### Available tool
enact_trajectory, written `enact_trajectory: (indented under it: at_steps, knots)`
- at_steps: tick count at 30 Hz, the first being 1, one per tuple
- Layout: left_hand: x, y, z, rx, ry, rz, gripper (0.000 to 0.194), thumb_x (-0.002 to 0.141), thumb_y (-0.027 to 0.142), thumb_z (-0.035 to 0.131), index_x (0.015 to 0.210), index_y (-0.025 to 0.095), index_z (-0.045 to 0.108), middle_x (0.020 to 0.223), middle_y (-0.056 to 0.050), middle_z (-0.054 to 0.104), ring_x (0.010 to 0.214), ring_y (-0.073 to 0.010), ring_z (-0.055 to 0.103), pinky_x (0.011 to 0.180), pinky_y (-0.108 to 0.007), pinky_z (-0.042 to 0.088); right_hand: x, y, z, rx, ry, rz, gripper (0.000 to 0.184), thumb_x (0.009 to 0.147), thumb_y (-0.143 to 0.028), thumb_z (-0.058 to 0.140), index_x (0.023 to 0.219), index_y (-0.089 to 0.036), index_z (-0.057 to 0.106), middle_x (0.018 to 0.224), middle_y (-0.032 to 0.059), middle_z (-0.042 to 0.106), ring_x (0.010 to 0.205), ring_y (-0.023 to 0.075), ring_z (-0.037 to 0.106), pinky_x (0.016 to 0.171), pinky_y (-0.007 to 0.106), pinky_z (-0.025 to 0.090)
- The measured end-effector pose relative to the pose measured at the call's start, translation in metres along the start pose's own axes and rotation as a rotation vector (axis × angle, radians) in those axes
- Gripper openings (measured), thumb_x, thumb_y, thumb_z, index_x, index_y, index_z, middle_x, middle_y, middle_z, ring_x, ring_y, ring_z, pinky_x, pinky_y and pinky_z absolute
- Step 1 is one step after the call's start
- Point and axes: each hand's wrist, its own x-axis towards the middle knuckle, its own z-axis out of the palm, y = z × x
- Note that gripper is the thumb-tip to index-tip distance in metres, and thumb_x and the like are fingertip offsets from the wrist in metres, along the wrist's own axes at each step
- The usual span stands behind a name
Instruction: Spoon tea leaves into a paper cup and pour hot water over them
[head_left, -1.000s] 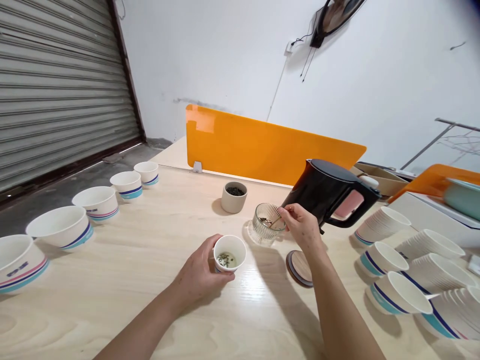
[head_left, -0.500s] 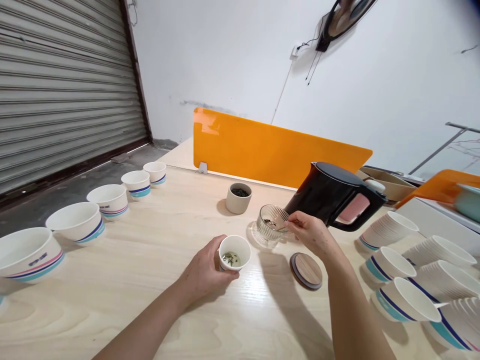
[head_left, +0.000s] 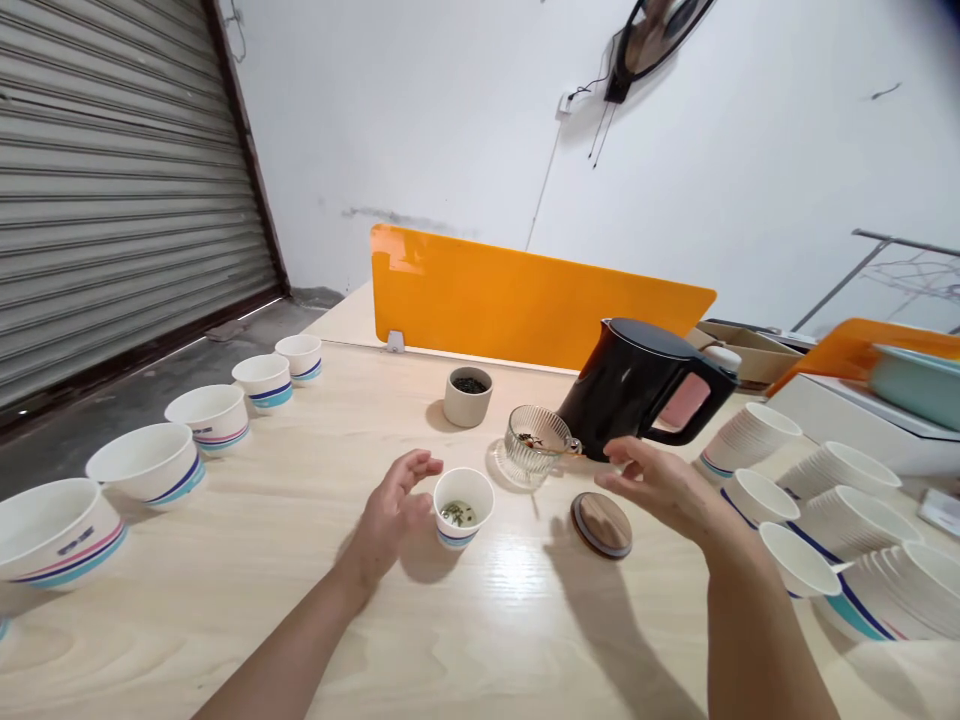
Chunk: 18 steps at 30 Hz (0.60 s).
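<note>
A white paper cup (head_left: 463, 505) with green leaves in the bottom stands on the table. Just left of it is my left hand (head_left: 394, 510), fingers apart and holding nothing. My right hand (head_left: 660, 485) hovers open, a little right of a ribbed glass cup (head_left: 536, 440) on a glass saucer. Dark bits lie in the glass cup, and a small handle or spoon end (head_left: 574, 446) shows at its right rim. A round wooden lid (head_left: 602, 525) lies below it. Behind stands a beige pot (head_left: 468, 405) of dark dry leaves.
A black electric kettle (head_left: 630, 385) stands at the right behind the glass cup. Several paper bowls (head_left: 206, 415) line the left side; stacked paper cups (head_left: 840, 470) crowd the right. An orange divider (head_left: 525, 305) runs along the table's back.
My left hand has let go of the paper cup and drawn back left. My right hand has left the glass cup's right rim, moved right and opened. The view has shifted slightly.
</note>
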Motion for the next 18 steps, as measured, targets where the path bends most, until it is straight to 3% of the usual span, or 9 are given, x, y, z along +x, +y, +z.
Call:
enact_trajectory:
  at_steps: [3,7,11,14,18]
  knots:
    - [0.004,0.001,0.001,-0.012,0.138,0.027,0.065,0.083,0.065,0.057,0.123,0.015,0.045,0.123,-0.019,0.060,0.122,-0.0309,0.056,0.107,-0.048,0.039,-0.015,0.014,0.015,-0.145,-0.137,0.104,0.049,0.080,-0.050,0.060,0.119,-0.021,0.059,0.110,0.0105,0.064,0.094,0.0258,0.062,0.075,0.036,0.046]
    - [0.004,0.002,0.003,0.044,0.199,0.020,0.060,0.087,0.062,0.054,0.125,0.015,0.045,0.124,-0.016,0.061,0.120,-0.0273,0.057,0.107,-0.045,0.039,-0.027,0.015,0.045,-0.159,-0.229,0.078,0.082,0.068,-0.039,0.073,0.143,-0.018,0.044,0.134,0.0152,0.051,0.117,0.0334,0.051,0.089,0.040,0.043]
    - [0.002,0.006,0.001,0.037,0.252,0.061,0.058,0.087,0.058,0.057,0.125,0.016,0.045,0.126,-0.017,0.059,0.121,-0.0281,0.056,0.104,-0.045,0.042,-0.029,0.004,0.061,-0.130,-0.220,0.016,0.069,0.071,-0.027,0.065,0.137,-0.014,0.050,0.124,0.0162,0.053,0.113,0.0335,0.050,0.092,0.042,0.040]
    - [-0.003,0.017,-0.001,0.052,0.272,0.192,0.055,0.086,0.050,0.063,0.127,0.018,0.044,0.128,-0.016,0.058,0.124,-0.0276,0.054,0.109,-0.047,0.039,-0.031,0.002,0.062,-0.055,-0.185,-0.028,0.068,0.069,-0.022,0.062,0.135,-0.014,0.052,0.117,0.0150,0.055,0.109,0.0324,0.050,0.091,0.044,0.040]
    - [-0.021,0.039,0.010,0.131,0.250,0.351,0.060,0.082,0.037,0.073,0.132,0.023,0.043,0.132,-0.013,0.056,0.127,-0.0290,0.052,0.113,-0.050,0.035,-0.038,0.007,0.057,0.199,-0.149,-0.057,0.074,0.074,-0.035,0.062,0.142,-0.016,0.041,0.124,0.0141,0.054,0.114,0.0280,0.052,0.092,0.041,0.045]
